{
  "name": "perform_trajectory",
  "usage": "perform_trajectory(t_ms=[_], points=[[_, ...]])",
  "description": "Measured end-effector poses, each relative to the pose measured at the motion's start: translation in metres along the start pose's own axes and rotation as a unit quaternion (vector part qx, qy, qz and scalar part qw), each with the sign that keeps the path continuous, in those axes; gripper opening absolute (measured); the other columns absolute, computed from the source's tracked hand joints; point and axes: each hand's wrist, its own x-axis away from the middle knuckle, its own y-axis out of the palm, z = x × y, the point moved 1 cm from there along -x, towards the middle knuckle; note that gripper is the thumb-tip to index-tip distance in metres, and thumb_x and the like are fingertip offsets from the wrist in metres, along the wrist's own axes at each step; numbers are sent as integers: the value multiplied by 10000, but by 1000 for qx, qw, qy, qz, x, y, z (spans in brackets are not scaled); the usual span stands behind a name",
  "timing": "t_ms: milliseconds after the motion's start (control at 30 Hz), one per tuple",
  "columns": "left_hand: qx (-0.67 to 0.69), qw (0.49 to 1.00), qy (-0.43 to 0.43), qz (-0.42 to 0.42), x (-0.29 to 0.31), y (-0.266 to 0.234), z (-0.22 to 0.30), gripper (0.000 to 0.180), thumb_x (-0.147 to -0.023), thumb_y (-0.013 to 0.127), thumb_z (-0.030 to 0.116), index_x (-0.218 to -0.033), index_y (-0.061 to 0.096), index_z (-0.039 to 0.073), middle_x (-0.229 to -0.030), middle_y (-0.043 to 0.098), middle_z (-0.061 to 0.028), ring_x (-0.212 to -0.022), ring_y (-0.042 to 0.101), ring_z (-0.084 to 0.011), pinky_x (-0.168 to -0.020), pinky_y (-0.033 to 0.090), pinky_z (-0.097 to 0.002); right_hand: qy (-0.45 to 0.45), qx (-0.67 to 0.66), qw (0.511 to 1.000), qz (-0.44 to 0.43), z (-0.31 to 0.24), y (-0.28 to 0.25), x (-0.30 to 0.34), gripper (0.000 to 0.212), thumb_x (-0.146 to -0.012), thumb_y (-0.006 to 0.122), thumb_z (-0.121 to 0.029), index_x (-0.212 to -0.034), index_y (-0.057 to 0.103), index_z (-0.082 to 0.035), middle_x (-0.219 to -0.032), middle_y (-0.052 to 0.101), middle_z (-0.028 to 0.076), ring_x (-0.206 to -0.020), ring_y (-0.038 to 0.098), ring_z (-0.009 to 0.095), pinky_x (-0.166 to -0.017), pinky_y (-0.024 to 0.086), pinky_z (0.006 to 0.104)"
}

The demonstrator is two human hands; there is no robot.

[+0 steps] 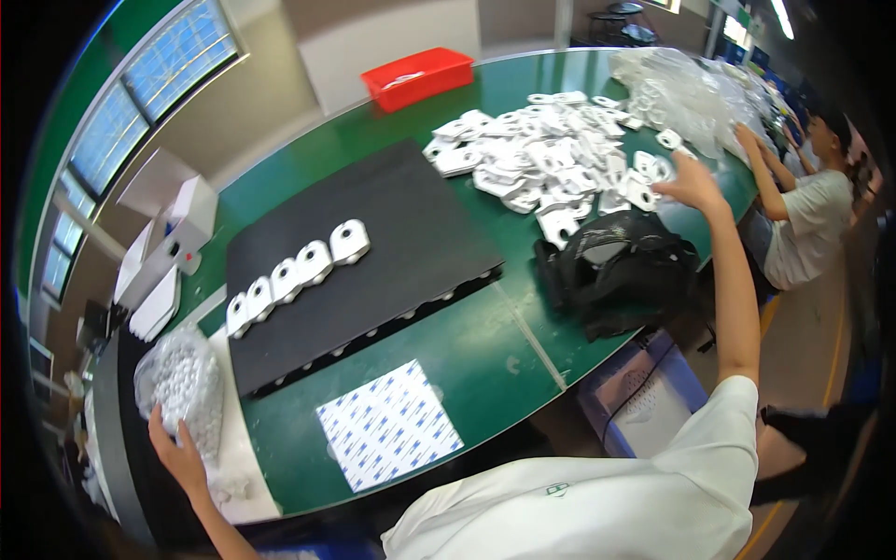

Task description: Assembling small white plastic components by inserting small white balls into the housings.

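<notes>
My right hand [695,183] reaches to the right edge of a heap of white plastic pieces [551,154], each with a round hole. Its thumb and fingers are apart, close to a few loose pieces; no grip on one shows. Down at the left, my left hand [179,455] has its fingers spread at the side of a clear plastic bag [201,383] full of small white round parts. Between the hands lies a black board [392,224], raised slightly above the table. A slanting row of several white housings [285,278] with dark round centres stands on it.
A black bag [621,271] sits by the right table edge. On the green table [495,327] lie a blue-patterned white sheet [390,425], a red bin [417,79] and clear plastic bags [686,98]. White boxes [168,224] stand at left. A co-worker [803,201] sits at right.
</notes>
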Motion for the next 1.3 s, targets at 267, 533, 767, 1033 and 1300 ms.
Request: perform_trajectory(t_ms=[267, 533, 767, 1033, 1300], points=[[18, 1000, 7, -9, 6, -6, 30, 302, -832, 534, 67, -1127, 527, 4, -1123, 545, -164, -1058, 508, -307, -904, 387, -350, -197, -535, 821, 18, -194, -11, 162, 600, -649, 632, -48, -1224, 461, -13, -1030, 550, 26, -811, 508, 74, -666, 416, 203], [104, 994, 23, -31, -44, -6, -5, 238, -842, 493, 39, -1066, 574, 33, -1029, 595, -153, -980, 558, -299, -861, 418, -339, -140, -566, 811, -46, -237, 85, 213, 501, -626, 703, -11, -1061, 460, -65, -856, 510, -8, -677, 470, 52, -552, 366, 186], [140, 966, 21, -215, -78, 52, -34, 346, -780, 621, 233, -1083, 582, 71, -1099, 577, -124, -1032, 530, -283, -907, 406, -338, -130, -615, 774, -78, -237, 95, 207, 422, -728, 655, 27, -1074, 423, -37, -848, 485, -3, -718, 480, 50, -618, 389, 173], [-42, 970, 3, -238, -88, 83, -24, 368, -793, 600, 259, -1102, 520, 76, -1143, 530, -146, -1076, 472, -319, -912, 377, -397, -98, -642, 758, -70, -236, 96, 205, 412, -714, 659, 30, -1053, 435, -35, -825, 476, -12, -696, 442, 37, -596, 362, 166], [-185, 968, -57, -159, -96, 71, -55, 308, -863, 467, 371, -922, 527, 75, -840, 627, -161, -826, 587, -383, -701, 444, -480, -96, -660, 739, -96, -235, 97, 203, 377, -731, 622, 65, -1054, 450, -25, -853, 484, -8, -733, 471, 53, -657, 413, 184]])
